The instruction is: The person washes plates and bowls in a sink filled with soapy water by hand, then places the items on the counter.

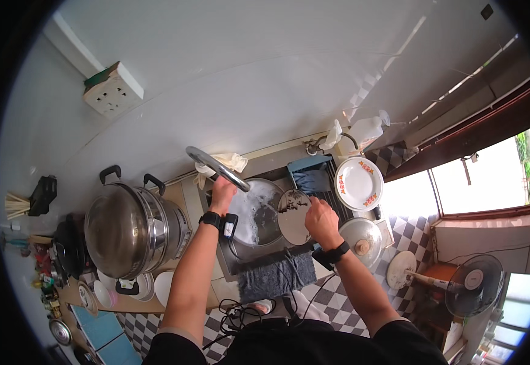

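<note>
My right hand (322,221) grips the right rim of a round plate with dark floral decoration (293,223), tilted over the right edge of a metal basin (272,237). Foamy water fills the basin, which sits in the steel sink. My left hand (224,194) is raised at the chrome faucet (219,169), touching or just behind its neck; the spout hides part of the fingers, and their grip is unclear. A white plate with orange floral marks (359,184) rests right of the blue rack (310,164), which holds blue gloves.
A large lidded steel steamer (119,230) stands left of the sink. A glass lid (361,242) lies at the right, near my right wrist. A grey towel (276,276) hangs over the front edge. Black cables (242,317) dangle before me. Bowls (105,293) stand at the lower left.
</note>
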Tool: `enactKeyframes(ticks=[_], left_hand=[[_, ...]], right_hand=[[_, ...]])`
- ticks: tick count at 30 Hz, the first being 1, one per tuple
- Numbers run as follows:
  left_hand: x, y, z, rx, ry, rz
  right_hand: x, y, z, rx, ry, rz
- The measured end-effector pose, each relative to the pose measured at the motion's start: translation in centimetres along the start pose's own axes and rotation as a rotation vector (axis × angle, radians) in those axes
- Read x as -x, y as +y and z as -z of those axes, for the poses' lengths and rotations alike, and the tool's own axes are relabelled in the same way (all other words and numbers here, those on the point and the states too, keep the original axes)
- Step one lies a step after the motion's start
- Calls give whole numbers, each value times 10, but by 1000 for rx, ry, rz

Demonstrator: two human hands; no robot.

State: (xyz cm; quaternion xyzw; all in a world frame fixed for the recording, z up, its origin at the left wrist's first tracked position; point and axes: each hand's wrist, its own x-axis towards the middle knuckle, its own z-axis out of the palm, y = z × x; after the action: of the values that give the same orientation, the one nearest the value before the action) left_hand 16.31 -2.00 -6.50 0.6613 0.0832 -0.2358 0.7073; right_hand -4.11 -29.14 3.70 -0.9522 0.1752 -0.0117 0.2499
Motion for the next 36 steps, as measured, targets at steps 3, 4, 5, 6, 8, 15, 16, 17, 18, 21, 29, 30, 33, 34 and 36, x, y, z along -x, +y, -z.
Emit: enactKeyframes(ticks=[3,4,5,6,8,15,16,17,18,21,29,30,33,34,36], left_hand=[[57,-24,1,-1063,19,-121],[80,-19,-13,-1182,-129,-106],[104,-11,-24,-1301,-270,-88],[129,3,-36,-1328,-335,-198],[169,33,-64,-1330,-428,-357],[199,34,-77,-1408,-323,-656],[204,36,-70,-1349,-297,-701],[209,38,-64,-1292,-271,-744],[217,46,-62,-1316,-223,-699],[236,55,-50,-1039,-85,-819],[248,56,-29,-977,-5,-945],[249,50,-28,-1000,39,-959],[245,19,-3,-863,94,-630],[242,16,-7,-768,98,-481],[234,15,0,-617,94,-529]], right_hand=[[8,-23,15,230,-9,50],[14,-19,16,293,92,82],[18,-17,19,294,101,84],[22,-15,24,334,76,165],[33,-10,26,392,57,318],[54,-50,23,-63,58,601],[53,-49,27,-165,47,564],[51,-46,33,-270,34,526],[50,-39,37,-349,-3,445],[48,-26,22,-647,-96,228],[58,-37,-11,-1599,-352,-111],[60,-34,-21,-1635,-351,-95],[78,-49,-56,-1655,-427,-194],[84,-51,-98,-1830,-362,-183],[100,-84,-118,-2196,-569,-332]])
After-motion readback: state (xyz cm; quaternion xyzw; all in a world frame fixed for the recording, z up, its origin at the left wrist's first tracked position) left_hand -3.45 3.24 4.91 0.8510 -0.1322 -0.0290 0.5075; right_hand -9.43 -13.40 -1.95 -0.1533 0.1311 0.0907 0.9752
